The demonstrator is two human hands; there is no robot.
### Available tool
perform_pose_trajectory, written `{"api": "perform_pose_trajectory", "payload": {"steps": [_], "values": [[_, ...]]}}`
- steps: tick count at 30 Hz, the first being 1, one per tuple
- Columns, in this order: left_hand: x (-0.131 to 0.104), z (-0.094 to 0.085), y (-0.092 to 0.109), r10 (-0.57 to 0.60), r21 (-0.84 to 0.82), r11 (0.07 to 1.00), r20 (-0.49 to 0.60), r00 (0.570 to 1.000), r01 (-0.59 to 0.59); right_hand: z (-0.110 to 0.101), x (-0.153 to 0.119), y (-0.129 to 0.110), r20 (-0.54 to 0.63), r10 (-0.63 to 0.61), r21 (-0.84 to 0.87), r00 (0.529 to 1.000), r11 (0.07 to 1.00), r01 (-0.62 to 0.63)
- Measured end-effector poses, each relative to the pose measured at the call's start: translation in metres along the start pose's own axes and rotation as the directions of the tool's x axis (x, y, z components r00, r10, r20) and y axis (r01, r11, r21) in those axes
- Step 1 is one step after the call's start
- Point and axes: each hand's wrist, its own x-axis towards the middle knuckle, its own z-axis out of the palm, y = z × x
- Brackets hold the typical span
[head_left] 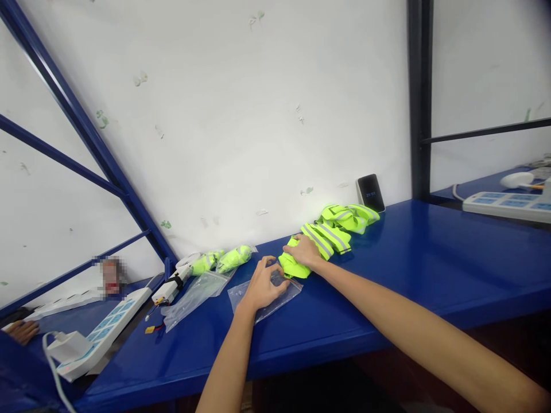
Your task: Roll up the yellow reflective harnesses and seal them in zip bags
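My right hand (303, 252) grips the near end of a fluorescent yellow garment with grey reflective stripes, which looks like a safety vest (325, 240). Its fingers curl over a bundled part of the cloth, and their tips are partly hidden. Just left of it, my left hand (263, 285) lies over a clear zip bag (284, 298), with fingers bent and a gap between thumb and forefinger. The mouth of this flat bag meets the left edge of the yellow bundle. More crumpled yellow striped cloth (348, 216) lies behind, towards the wall.
Left on the blue table (413, 269) are another clear bag (193, 295), two bagged yellow bundles (233, 259) and a white battery pack with wires (170, 287). A power strip (107, 332) lies far left, near another person's hand (22, 331). A small clock display (371, 194) leans by the wall.
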Motion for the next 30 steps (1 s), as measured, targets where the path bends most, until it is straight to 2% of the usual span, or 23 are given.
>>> {"api": "perform_pose_trajectory", "payload": {"steps": [4,11,13,16,18,20,23,25,27,30], "values": [[0.0,-0.002,-0.002,0.026,0.045,0.999,-0.034,0.999,-0.025,-0.002,0.001,0.003,0.003,-0.046,0.006,0.999,0.999,0.046],[0.006,-0.004,0.014,0.015,0.049,0.999,-0.271,0.962,-0.002,-0.001,-0.015,-0.008,0.022,-0.154,0.054,0.988,0.987,0.153],[0.007,-0.004,0.018,-0.034,0.037,0.998,-0.333,0.942,0.05,-0.001,-0.021,-0.014,0.012,-0.191,0.065,0.981,0.98,0.19],[0.007,-0.004,0.02,-0.199,0.039,0.972,-0.392,0.898,0.233,-0.001,-0.024,-0.018,-0.014,-0.174,0.106,0.985,0.979,0.174],[0.006,-0.004,0.02,-0.29,0.033,0.945,-0.372,0.882,0.324,-0.001,-0.023,-0.017,-0.025,-0.148,0.148,0.989,0.977,0.15],[0.004,-0.005,0.019,-0.296,-0.022,0.952,-0.301,0.906,0.304,-0.002,-0.019,-0.012,-0.035,-0.123,0.208,0.992,0.97,0.128],[0.001,-0.005,0.018,-0.164,-0.107,0.983,-0.181,0.97,0.146,-0.004,-0.011,-0.005,-0.077,-0.061,0.288,0.995,0.954,0.081],[0.0,-0.003,0.017,-0.071,-0.085,0.995,-0.136,0.988,0.059,-0.005,-0.008,-0.002,-0.102,-0.014,0.306,0.995,0.951,0.045],[0.0,0.0,0.015,-0.026,-0.012,1.0,-0.129,0.991,0.024,-0.005,-0.008,-0.002,-0.105,0.01,0.304,0.994,0.952,0.022],[0.0,0.002,0.011,-0.036,0.096,0.994,-0.142,0.989,0.05,-0.004,-0.011,-0.005,-0.042,-0.022,0.309,0.999,0.951,0.034]]}}
